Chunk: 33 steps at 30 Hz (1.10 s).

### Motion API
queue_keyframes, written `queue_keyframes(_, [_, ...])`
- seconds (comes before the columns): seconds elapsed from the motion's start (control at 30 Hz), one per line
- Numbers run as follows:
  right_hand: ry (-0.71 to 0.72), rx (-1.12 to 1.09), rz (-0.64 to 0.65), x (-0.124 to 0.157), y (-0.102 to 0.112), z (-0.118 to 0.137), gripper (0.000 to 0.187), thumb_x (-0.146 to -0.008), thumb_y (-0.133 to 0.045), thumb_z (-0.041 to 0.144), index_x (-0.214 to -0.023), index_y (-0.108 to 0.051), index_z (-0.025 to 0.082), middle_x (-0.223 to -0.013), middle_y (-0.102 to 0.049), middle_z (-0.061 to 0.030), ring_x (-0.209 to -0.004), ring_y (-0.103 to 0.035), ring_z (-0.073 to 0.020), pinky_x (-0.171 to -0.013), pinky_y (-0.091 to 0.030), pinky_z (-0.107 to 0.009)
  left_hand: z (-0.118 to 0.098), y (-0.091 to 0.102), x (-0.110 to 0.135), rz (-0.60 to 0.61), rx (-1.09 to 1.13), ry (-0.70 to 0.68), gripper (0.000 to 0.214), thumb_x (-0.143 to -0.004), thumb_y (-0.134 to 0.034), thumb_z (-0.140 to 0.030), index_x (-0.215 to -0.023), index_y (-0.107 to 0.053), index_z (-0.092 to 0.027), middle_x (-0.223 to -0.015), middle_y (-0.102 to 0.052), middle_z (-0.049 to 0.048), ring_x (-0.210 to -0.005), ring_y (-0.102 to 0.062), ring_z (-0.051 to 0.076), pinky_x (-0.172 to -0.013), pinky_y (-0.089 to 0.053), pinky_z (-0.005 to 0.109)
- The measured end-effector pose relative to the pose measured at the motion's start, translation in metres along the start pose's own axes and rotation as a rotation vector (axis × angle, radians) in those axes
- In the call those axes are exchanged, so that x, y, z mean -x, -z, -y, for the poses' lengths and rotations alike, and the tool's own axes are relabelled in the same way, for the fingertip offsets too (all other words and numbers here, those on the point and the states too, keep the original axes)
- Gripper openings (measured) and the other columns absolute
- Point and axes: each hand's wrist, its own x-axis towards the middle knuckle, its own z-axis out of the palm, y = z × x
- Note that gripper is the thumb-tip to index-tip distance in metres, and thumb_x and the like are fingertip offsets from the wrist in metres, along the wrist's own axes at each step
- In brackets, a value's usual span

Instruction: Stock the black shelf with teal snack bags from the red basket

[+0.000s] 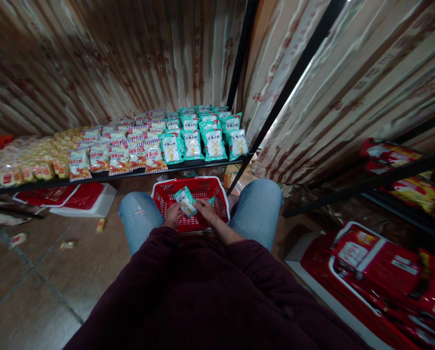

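Between my knees is a red plastic basket [221, 194] with a white rim. Over it, a small teal-and-white snack packet [186, 200] is held in both hands. My left hand [172, 215] pinches its lower left side. My right hand [207, 211] grips its right edge, the fingers closed. Just beyond my right hand a bit of another teal packet [211, 201] shows; whether it lies in the basket or is held, I cannot tell. Ahead, similar teal snack packets [213, 144] stand in rows at the right end of a low black shelf [137, 172].
Orange-and-white snack bags [120, 158] and small yellow packs [42, 170] fill the shelf further left. Under it rests another red basket [57, 195] on a white box [100, 201]. A few small packets [67, 245] lie on the floor. At right stands a basket of red packages [381, 262].
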Motion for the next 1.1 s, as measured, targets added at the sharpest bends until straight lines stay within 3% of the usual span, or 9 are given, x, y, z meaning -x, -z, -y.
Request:
queue_keyframes(0.27, [0.050, -0.027, 0.070, 0.003, -0.001, 0.008, 0.026, -0.071, -0.066, 0.033, -0.093, -0.071, 0.021, -0.094, -0.071, -0.0022, -0.092, -0.063, -0.0173, -0.090, -0.046, -0.032, -0.004, -0.008, 0.010, 0.049, -0.048, 0.007, 0.019, -0.077, -0.069, -0.028, -0.092, -0.063, -0.019, -0.088, -0.070, 0.0044, -0.072, -0.066, 0.013, -0.072, -0.051, 0.027])
queue_keyframes(0.53, [0.037, -0.061, 0.142, 0.005, -0.007, 0.005, 0.029, -0.069, -0.067, 0.044, -0.084, -0.074, 0.021, -0.086, -0.073, -0.0024, -0.084, -0.064, -0.0181, -0.083, -0.049, -0.033, -0.005, -0.011, 0.016, 0.112, -0.034, -0.009, 0.027, -0.069, -0.077, -0.028, -0.091, -0.062, -0.018, -0.075, -0.069, 0.0011, -0.064, -0.064, 0.012, -0.065, -0.051, 0.024])
queue_keyframes(0.7, [0.054, -0.060, 0.171, 0.008, -0.008, 0.008, 0.028, -0.067, -0.069, 0.042, -0.082, -0.074, 0.019, -0.081, -0.072, -0.0023, -0.078, -0.062, -0.0163, -0.081, -0.049, -0.031, -0.003, -0.011, 0.013, 0.095, -0.022, -0.023, 0.024, -0.071, -0.075, -0.027, -0.088, -0.062, -0.016, -0.070, -0.068, 0.0005, -0.057, -0.063, 0.011, -0.057, -0.051, 0.022])
queue_keyframes(1.1, [0.049, -0.012, 0.040, 0.000, -0.004, 0.003, 0.023, -0.070, -0.060, 0.024, -0.090, -0.070, 0.022, -0.086, -0.070, -0.0007, -0.082, -0.061, -0.0162, -0.082, -0.048, -0.030, -0.005, -0.015, 0.009, 0.093, 0.053, 0.051, 0.013, -0.080, -0.056, -0.018, -0.090, -0.063, -0.013, -0.067, -0.068, 0.0037, -0.055, -0.064, 0.015, -0.058, -0.053, 0.027])
